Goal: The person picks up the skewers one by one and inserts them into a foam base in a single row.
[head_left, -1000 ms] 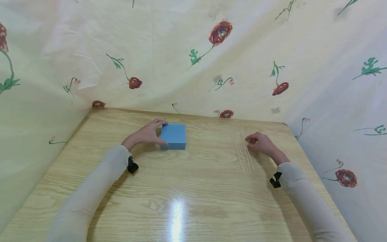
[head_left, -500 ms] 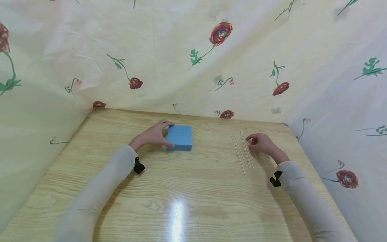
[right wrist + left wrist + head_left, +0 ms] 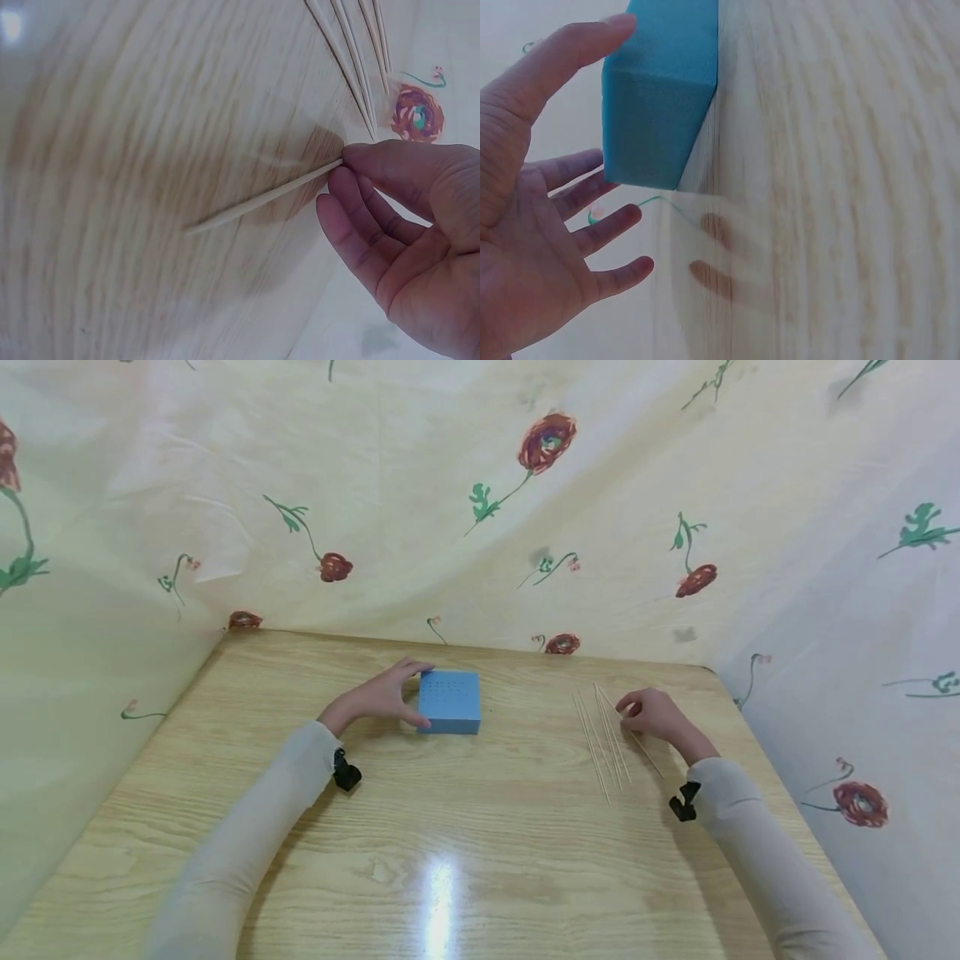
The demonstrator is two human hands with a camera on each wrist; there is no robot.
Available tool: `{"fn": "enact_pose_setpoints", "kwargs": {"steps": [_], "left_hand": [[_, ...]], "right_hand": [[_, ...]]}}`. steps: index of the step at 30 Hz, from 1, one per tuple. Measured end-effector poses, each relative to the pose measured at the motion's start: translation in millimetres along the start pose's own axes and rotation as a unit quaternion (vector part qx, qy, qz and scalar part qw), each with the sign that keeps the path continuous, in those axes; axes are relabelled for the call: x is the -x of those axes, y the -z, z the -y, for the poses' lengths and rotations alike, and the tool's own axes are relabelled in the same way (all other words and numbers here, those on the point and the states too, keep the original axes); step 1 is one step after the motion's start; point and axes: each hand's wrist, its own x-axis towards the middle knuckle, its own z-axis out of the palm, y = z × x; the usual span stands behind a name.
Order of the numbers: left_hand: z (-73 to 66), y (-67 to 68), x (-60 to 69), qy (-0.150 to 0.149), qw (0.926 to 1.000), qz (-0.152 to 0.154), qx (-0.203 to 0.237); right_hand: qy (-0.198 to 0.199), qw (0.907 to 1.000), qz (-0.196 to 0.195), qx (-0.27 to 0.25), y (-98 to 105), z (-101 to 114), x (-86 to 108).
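Note:
My left hand [image 3: 375,696] spans the left end of a blue foam block [image 3: 456,695], thumb at the near side and fingers at the far side. Rows of small holes dot the block's top. The left wrist view shows the thumb on the edge of the block [image 3: 664,112], with some fingers spread below it. Thumb and fingertips of my right hand [image 3: 654,714] pinch one end of a thin wooden skewer [image 3: 259,201]; its pointed other end slants toward me, low over the table. Just left of that hand lie several more skewers [image 3: 592,743].
Both things lie on a wood-grain table [image 3: 510,843], toward its far half. A cream cloth with printed flowers [image 3: 420,527] hangs along the back and both sides. Light glares off the table's near middle.
The left hand and block have shifted a little to the right. One skewer, pinched by the right hand, has swung out to the right, away from the others.

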Motion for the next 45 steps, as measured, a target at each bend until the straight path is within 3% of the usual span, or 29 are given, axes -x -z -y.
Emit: {"fn": "enact_pose_setpoints", "kwargs": {"steps": [7,14,25,45], "left_hand": [[0.1,3.0,2.0,0.005,0.9996,0.003,0.027],[-0.2,4.4,1.6,0.011,0.9996,0.002,0.028],[0.9,6.3,-1.4,0.010,0.9996,-0.003,0.028],[7.0,0.4,2.2,0.003,0.9991,-0.010,0.041]], "right_hand": [[-0.009,0.9998,0.007,-0.017,3.2,0.1,1.3],[-0.028,0.9987,0.021,-0.038,3.9,0.9,3.1],[-0.046,0.9976,0.013,-0.050,1.2,-1.8,1.9],[-0.067,0.9977,0.000,0.012,-4.3,9.6,5.5]]}}
